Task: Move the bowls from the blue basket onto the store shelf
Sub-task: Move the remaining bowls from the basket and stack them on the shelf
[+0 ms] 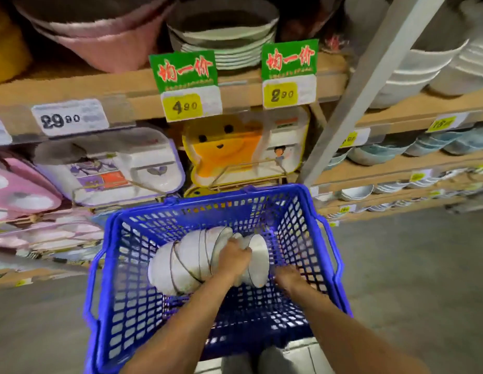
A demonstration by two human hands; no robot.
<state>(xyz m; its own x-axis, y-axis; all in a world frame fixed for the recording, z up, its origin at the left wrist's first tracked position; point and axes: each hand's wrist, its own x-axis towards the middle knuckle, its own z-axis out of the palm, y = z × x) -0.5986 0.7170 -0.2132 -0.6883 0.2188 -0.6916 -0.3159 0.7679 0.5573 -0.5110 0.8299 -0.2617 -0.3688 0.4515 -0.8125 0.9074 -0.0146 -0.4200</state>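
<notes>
A blue plastic basket [143, 314] sits in front of me, below the shelves. Inside it lies a row of several white bowls [178, 263] with dark rims, tipped on their sides. My left hand [233, 256] reaches into the row and grips a bowl near its right end. A small group of white bowls [258, 255] lies right of that hand. My right hand [287, 276] is low beside that group, at its lower right edge; its fingers are partly hidden, so its hold is unclear. The wooden store shelf [73, 90] stands behind the basket.
The shelves carry pink and grey bowl stacks [105, 41], boxed divided plates [113, 168], an orange bear-shaped tray [224, 149] and green price signs [183, 85]. More bowl stacks [413, 74] fill the shelves to the right, past a grey upright post [351, 103]. Grey floor lies on both sides of the basket.
</notes>
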